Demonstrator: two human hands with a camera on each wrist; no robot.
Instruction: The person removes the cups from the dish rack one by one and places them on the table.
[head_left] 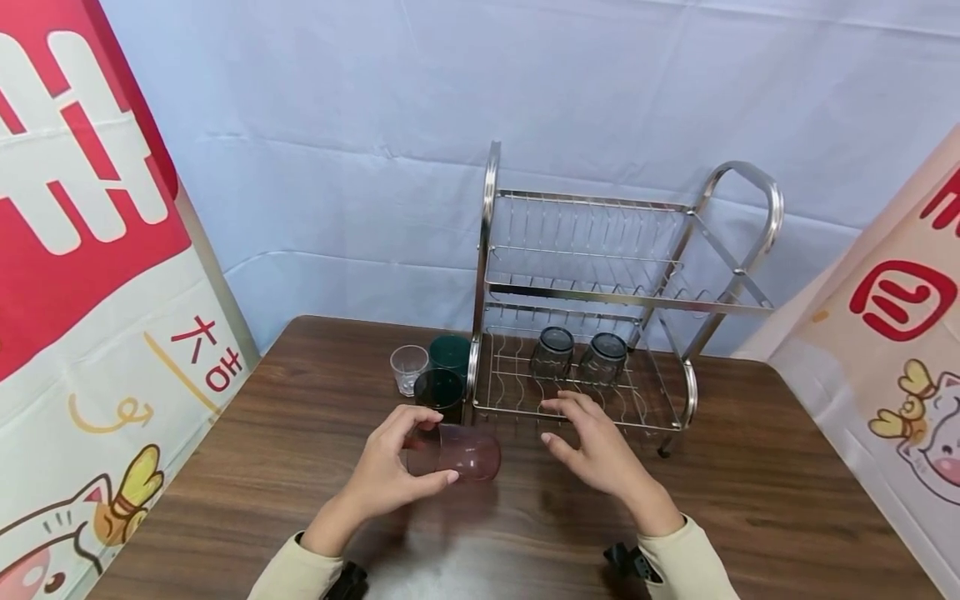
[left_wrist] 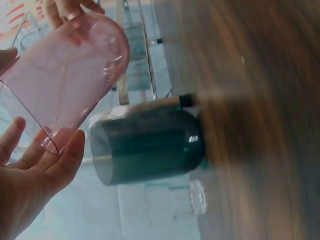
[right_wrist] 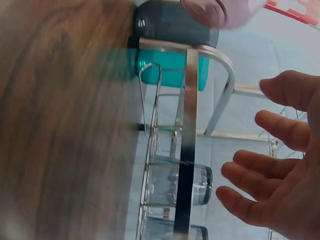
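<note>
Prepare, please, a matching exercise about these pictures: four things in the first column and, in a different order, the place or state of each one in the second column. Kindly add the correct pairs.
Things:
1. Pink glass
2. Small clear glass
3. Two smoky grey glasses
4. Right hand

Places and states:
A. On the lower tier of the metal dish rack
B. Holding nothing
C. Held sideways by the left hand
D. Standing on the wood-grain table, outside the rack

Right pairs: 1-C, 2-D, 3-A, 4-B
</note>
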